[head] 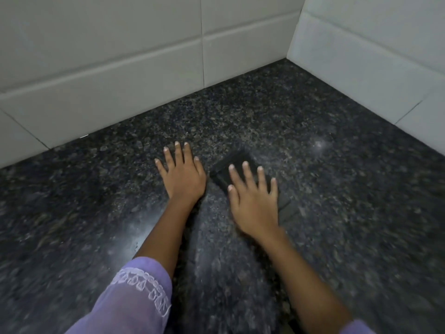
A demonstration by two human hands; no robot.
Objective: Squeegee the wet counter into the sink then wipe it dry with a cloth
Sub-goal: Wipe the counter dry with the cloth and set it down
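Observation:
A dark speckled granite counter (313,179) fills the view and runs into a tiled corner. My left hand (181,175) lies flat on the stone with its fingers spread and straight. Just to its right, my right hand (254,201) presses flat on a dark folded cloth (227,168), fingers straight over it. Part of the cloth shows beyond my fingertips and a bit at the hand's right side. A paler streak on the stone runs from the cloth back toward me. No squeegee or sink is in view.
White wall tiles (120,75) stand along the back of the counter and another tiled wall (375,68) closes it on the right, meeting in a corner at the top right. My purple sleeve (130,300) covers the left forearm.

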